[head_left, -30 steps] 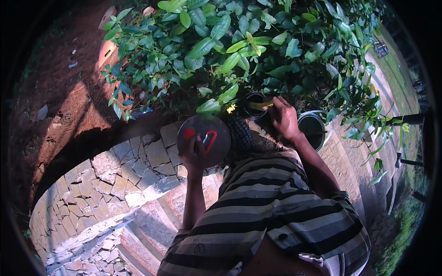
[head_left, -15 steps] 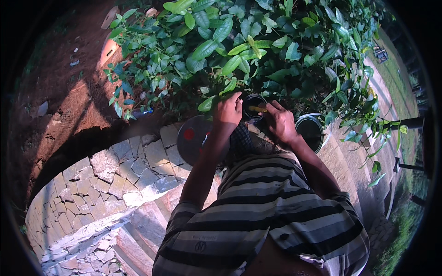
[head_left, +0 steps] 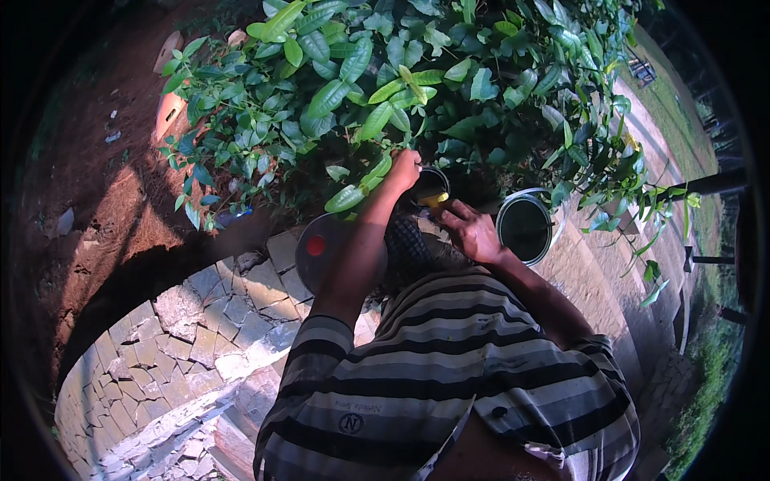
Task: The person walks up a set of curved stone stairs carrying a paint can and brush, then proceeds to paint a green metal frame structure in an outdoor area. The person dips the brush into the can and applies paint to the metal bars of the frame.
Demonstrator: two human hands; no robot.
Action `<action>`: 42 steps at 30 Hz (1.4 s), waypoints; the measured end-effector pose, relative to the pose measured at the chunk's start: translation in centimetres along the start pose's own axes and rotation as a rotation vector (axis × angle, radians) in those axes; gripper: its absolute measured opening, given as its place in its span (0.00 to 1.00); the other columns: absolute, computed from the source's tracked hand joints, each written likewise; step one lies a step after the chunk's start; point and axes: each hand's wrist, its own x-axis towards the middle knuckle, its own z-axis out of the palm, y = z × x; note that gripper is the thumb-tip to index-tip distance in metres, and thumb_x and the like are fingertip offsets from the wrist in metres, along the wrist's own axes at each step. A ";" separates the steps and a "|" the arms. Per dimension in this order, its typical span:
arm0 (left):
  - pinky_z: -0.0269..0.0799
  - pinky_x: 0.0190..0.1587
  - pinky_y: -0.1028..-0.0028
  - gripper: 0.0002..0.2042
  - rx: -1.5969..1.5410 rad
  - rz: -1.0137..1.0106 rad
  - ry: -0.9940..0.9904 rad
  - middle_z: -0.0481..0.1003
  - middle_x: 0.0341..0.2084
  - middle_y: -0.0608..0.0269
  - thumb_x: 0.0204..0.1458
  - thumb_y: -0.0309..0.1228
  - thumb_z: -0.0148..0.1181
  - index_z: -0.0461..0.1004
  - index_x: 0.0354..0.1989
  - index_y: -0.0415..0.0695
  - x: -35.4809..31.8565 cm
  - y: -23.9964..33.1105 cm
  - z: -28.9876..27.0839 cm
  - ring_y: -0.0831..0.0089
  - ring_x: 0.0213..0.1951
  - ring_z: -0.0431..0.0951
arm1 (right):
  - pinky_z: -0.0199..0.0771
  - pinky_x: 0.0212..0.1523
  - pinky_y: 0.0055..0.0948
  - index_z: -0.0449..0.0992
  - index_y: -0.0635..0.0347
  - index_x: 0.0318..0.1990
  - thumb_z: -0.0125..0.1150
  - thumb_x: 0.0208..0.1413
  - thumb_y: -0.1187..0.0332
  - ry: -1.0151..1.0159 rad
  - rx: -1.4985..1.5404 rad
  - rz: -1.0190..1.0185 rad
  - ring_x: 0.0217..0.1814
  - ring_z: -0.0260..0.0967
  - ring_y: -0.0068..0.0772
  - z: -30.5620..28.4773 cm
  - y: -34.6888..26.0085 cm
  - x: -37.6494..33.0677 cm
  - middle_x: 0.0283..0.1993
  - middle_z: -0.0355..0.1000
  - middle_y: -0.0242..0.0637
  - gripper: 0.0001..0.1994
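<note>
The left hand [head_left: 403, 170] reaches up into the leaves of a bush [head_left: 385, 88], closed at the rim of a small dark pot [head_left: 431, 186]. The right hand [head_left: 472, 232] sits just below that pot, fingers curled near something yellow. A round lid [head_left: 321, 248] lies on the stone wall [head_left: 200, 321]; a larger bucket [head_left: 525, 228] stands right.

Outdoor garden plot, daylight. Leafy shrub [head_left: 417, 88] with broad green leaves fills 12 o'clock. Bare reddish soil [head_left: 96, 200] at 9 to 10 o'clock, with scattered stones and litter. Curved wall [head_left: 184, 337] of irregular fitted stone, mortared, runs from 7 o'clock toward centre. Paved strip [head_left: 601, 280] at 3 o'clock, grass [head_left: 698, 361] beyond it at 4 o'clock. Round dark pots [head_left: 525, 228] stand on the wall top beside the shrub.
</note>
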 end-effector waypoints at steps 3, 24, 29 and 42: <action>0.76 0.51 0.59 0.12 0.036 0.053 0.065 0.83 0.37 0.50 0.45 0.26 0.73 0.83 0.40 0.40 -0.2 -0.3 0.8 0.52 0.44 0.83 | 0.77 0.51 0.49 0.76 0.61 0.58 0.38 0.64 0.55 -0.007 0.028 0.004 0.55 0.73 0.60 0.2 0.3 -0.1 0.59 0.71 0.53 0.26; 0.78 0.46 0.60 0.12 0.068 0.022 0.077 0.82 0.31 0.51 0.39 0.27 0.77 0.80 0.31 0.40 1.2 -1.7 3.0 0.50 0.39 0.83 | 0.79 0.46 0.47 0.77 0.63 0.52 0.53 0.54 0.72 0.017 -0.009 0.030 0.48 0.76 0.56 -1.7 -2.1 -0.1 0.52 0.74 0.49 0.18; 0.78 0.45 0.59 0.13 0.192 -0.068 0.045 0.82 0.31 0.51 0.38 0.29 0.79 0.80 0.31 0.41 2.4 -1.5 3.4 0.50 0.40 0.83 | 0.81 0.41 0.43 0.77 0.61 0.55 0.56 0.58 0.67 0.075 0.000 -0.028 0.46 0.77 0.54 -0.9 -0.2 -1.6 0.50 0.75 0.45 0.18; 0.79 0.45 0.59 0.12 0.321 -0.089 -0.041 0.83 0.32 0.53 0.40 0.34 0.79 0.84 0.30 0.43 2.8 -1.4 2.8 0.53 0.39 0.84 | 0.80 0.46 0.42 0.77 0.63 0.53 0.63 0.46 0.74 0.048 0.174 -0.039 0.48 0.77 0.56 -4.7 -2.3 -1.3 0.49 0.75 0.50 0.22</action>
